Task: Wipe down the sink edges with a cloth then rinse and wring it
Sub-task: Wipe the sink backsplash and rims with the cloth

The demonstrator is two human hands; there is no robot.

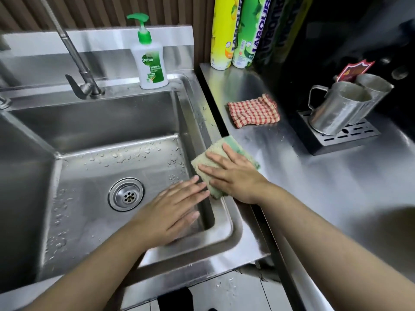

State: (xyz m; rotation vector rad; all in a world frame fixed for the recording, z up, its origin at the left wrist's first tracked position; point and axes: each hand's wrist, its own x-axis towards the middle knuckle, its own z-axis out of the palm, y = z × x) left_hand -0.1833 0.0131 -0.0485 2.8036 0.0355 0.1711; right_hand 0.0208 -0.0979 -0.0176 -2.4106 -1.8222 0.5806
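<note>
The right hand [235, 176] lies flat, fingers spread, pressing a beige and green cloth [205, 163] onto the right edge of the steel sink [226, 223]. The cloth sits across that rim, one side reaching onto the counter [336, 187], the other just over the lip of the basin. The left hand [177, 209] hovers open over the right side of the basin, palm down, fingers straight and close together; its fingertips reach the near corner of the cloth, though I cannot tell whether they touch it. This hand looks a little blurred.

Water drops dot the basin floor around the drain [126, 194] and along the right rim. A tap [78, 63] rises from the back ledge, and a pump bottle of hand soap [150, 61] stands just beside it at the back right corner. On the counter, well apart from the hands, lies a folded red checked cloth [253, 112]. Two tall spray cans [233, 32], one yellow and one green, stand against the wall behind it. Further right, two metal jugs [341, 106] rest on a slotted drip tray [350, 136].
</note>
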